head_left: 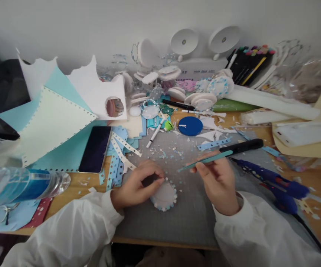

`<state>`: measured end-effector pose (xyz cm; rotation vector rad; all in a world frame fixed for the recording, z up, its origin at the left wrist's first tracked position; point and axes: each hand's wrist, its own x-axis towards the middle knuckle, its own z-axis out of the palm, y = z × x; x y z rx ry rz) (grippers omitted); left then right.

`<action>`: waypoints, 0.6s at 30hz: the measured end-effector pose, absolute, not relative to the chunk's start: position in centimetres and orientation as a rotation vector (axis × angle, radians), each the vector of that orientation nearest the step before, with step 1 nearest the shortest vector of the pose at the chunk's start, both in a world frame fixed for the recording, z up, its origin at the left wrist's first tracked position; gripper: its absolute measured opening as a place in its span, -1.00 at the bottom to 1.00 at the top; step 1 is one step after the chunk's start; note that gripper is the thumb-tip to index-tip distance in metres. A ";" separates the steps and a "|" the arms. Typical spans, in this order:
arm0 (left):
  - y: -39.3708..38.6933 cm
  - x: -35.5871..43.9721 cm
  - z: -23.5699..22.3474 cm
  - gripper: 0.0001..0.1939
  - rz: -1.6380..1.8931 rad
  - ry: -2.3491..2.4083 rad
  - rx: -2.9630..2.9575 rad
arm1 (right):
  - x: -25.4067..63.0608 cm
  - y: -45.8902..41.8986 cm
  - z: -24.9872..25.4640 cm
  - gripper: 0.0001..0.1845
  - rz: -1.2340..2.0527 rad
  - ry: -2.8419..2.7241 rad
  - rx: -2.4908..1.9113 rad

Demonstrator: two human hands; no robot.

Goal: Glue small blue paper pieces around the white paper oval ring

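Observation:
A round white disc [164, 196], edged with small white and pale blue paper cut-outs, lies on the grey cutting mat [190, 226]. My left hand [139, 183] is closed at its upper left rim, thumb and forefinger meeting there; the fingers hide part of that edge. To the right, my right hand [218, 180] grips turquoise-and-black tweezers [213, 157] above the mat. Their fine tip points left, apart from the disc. Whether the tip carries a tiny piece is too small to tell. Small paper scraps [177, 152] are scattered beyond both hands.
A hot glue gun [277, 183] lies at right, its cord running toward the front. At left are a phone [95, 149], a water bottle [23, 185] and punched paper strips [117, 159]. A blue oval [190, 126] and several white discs [170, 72] sit farther back.

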<state>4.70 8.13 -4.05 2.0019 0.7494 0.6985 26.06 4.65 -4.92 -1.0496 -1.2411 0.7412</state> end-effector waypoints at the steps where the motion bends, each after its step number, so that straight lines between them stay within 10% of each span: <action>1: 8.2 4.7 -4.1 -0.90 0.711 0.748 1.985 | 26.0 4.5 -4.8 -0.97 0.764 -1.247 -1.054; 18: 8.2 4.6 -4.3 -0.90 0.704 0.772 2.008 | 25.1 3.3 -4.4 -0.88 0.956 -1.416 -1.081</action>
